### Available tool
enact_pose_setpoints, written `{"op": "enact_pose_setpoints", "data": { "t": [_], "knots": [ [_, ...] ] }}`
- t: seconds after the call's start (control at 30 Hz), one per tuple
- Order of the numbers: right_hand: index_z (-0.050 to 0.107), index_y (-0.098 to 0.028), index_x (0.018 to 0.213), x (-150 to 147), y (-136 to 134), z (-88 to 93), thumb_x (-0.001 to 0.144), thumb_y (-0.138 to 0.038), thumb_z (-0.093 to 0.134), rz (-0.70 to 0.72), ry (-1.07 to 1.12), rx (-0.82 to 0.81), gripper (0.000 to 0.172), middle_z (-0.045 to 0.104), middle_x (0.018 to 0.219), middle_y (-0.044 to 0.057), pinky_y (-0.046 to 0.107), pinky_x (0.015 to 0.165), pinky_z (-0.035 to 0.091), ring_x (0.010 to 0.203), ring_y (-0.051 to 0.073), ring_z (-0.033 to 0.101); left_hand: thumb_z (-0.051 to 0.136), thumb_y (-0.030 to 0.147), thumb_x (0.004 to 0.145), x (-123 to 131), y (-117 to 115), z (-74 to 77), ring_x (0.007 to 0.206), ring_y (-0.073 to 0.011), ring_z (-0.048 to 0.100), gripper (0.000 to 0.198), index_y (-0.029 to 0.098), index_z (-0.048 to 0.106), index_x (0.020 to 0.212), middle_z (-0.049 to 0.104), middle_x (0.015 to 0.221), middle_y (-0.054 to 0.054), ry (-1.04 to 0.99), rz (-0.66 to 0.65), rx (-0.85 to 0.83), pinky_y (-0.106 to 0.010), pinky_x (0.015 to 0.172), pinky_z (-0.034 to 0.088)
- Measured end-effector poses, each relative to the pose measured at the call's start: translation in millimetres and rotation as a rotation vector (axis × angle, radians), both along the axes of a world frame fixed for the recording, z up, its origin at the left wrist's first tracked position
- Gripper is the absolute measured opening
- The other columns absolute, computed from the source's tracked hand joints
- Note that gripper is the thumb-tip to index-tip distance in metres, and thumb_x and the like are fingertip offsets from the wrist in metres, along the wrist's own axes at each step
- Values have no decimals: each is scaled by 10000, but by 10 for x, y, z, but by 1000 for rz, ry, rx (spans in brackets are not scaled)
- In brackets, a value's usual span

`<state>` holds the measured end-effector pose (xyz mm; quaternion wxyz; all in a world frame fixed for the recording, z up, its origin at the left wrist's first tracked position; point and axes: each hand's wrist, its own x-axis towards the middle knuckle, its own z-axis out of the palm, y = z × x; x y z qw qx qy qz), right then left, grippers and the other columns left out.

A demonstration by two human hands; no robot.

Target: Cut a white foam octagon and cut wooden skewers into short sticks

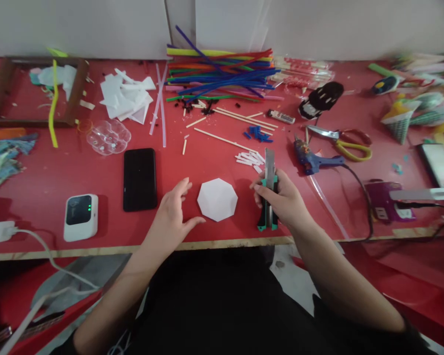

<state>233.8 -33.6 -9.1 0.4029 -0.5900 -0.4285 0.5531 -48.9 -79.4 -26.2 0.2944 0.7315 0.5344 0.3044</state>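
A white paper octagon (217, 199) lies flat on the red table near its front edge. Just left of it, my left hand (175, 209) is open, thumb and fingers apart, with nothing in it. The thumb tip comes close to the octagon's lower left edge; whether they touch I cannot tell. On the octagon's other side, my right hand (281, 197) is closed round a utility knife (269, 170) with a black and green handle. Its broad metal blade points away from me, and my fingers hide part of the handle.
Behind lie white paper strips (250, 159), thin sticks (225, 139) and pipe cleaners (222, 74). To the right are a glue gun (314, 155) with its cord and pliers (350, 143). A phone (139, 180) and white device (80, 217) sit left.
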Motion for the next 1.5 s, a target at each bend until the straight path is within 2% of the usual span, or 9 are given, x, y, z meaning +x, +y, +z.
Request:
{"op": "enact_pose_setpoints", "data": {
  "t": [0.23,0.47,0.67,0.8,0.9,1.0,1.1,1.33,1.5],
  "knots": [
    [518,-234,1095,119,-93,-21,794,-349,721,104,-146,-100,381,669,825,-16,296,511,527,576,123,587,859,658,621,189,123,-24,1464,-477,344,1323,242,79,1605,364,1576,-269,188,-146,101,-677,1128,402],
    [556,-230,978,10,23,35,785,-336,734,55,-27,-109,283,641,687,-46,260,446,469,488,103,543,884,428,714,336,264,-49,1324,-419,538,903,215,305,1374,514,1416,-259,40,-132,260,-617,1041,490],
    [543,-229,930,-187,150,105,734,-410,830,34,318,-29,392,687,757,-36,238,371,397,421,81,522,900,270,702,307,423,95,1399,-373,504,843,274,300,1294,458,1515,-247,-189,-132,419,-568,1070,486],
    [522,-240,927,-321,155,175,705,-338,869,37,365,33,423,595,635,-104,222,344,380,375,72,492,927,251,682,304,445,175,1453,-389,444,938,300,287,1365,322,1625,-249,-281,-159,364,-583,1110,454],
    [513,-243,917,-403,138,204,712,-318,865,-27,385,50,414,605,679,-106,209,348,384,386,61,506,962,360,622,340,390,212,1332,-368,585,1065,327,254,1416,237,1663,-253,-567,-10,204,-498,980,574],
    [505,-246,907,-462,134,213,705,-311,868,-69,390,59,421,591,651,-113,204,361,387,395,63,513,842,456,772,377,349,216,1068,-293,740,782,246,406,1386,670,1315,-192,-792,199,-174,-421,852,629],
    [492,-250,885,-497,220,214,671,-321,889,-60,385,59,456,573,599,-120,207,363,384,391,70,503,797,443,819,385,420,197,889,-252,770,489,176,615,1185,781,956,-102,-874,344,-383,-385,808,635],
    [505,-248,870,-464,733,205,749,-518,818,-40,362,205,431,682,757,-41,231,361,394,439,79,542,851,417,742,361,914,183,952,-258,760,485,192,734,1155,797,1058,-87,-982,366,-278,-369,769,638],
    [513,-255,904,-417,726,132,721,-425,865,-28,337,231,432,664,741,-61,232,364,403,436,77,537,832,384,773,429,945,152,985,-249,757,436,211,764,1168,801,1078,-76,-962,297,-259,-364,841,617]
  ]
}}
